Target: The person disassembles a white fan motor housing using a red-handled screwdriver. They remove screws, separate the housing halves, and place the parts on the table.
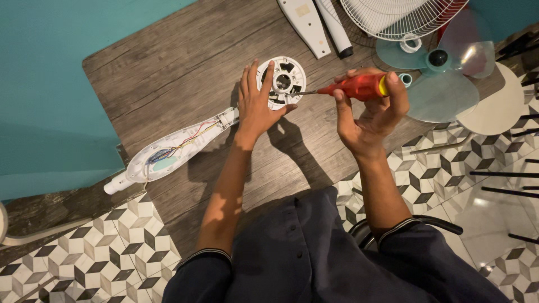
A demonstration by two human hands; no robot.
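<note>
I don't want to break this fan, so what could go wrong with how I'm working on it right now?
The screwdriver tip points toward your left hand, which steadies the round white housing; a slip could jab your fingers. The opened stand has bare coloured wires that a tug might strain. The clear fan blade overhangs the table edge and might get knocked off.

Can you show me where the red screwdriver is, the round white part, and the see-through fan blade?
red screwdriver [359, 87], head view, middle of its red handle.
round white part [292, 70], head view, its upper right rim.
see-through fan blade [443, 95], head view, the lower blade's flat face.
</note>
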